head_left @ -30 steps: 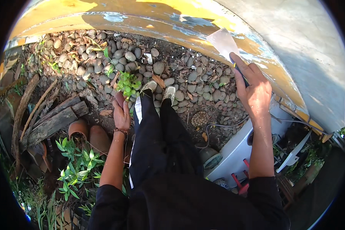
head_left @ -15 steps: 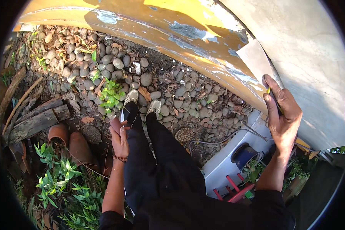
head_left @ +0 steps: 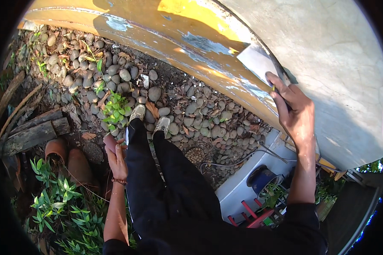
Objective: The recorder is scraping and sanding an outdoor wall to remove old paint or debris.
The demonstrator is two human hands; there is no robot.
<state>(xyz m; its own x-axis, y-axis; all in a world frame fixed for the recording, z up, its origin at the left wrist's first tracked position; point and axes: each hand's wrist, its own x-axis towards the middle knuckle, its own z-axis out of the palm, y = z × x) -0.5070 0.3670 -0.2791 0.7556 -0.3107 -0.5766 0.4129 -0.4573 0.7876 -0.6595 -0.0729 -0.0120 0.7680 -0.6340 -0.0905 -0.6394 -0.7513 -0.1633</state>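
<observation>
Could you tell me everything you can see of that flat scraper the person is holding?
The scraper has a thin, flat, pale blade that looks like metal and widens toward its straight far edge. Its handle, dark with a bit of yellow, is mostly hidden in the grip of the right hand. The blade points up and left in the picture, over the peeling yellow wall; whether it touches the wall is hard to tell.

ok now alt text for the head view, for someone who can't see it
A person's right hand holds a wide-bladed scraper at a peeling yellow wall, while the left hand holds a small reddish-brown piece. Rounded stones lie along the wall, with terracotta pots and leafy plants at lower left.
</observation>
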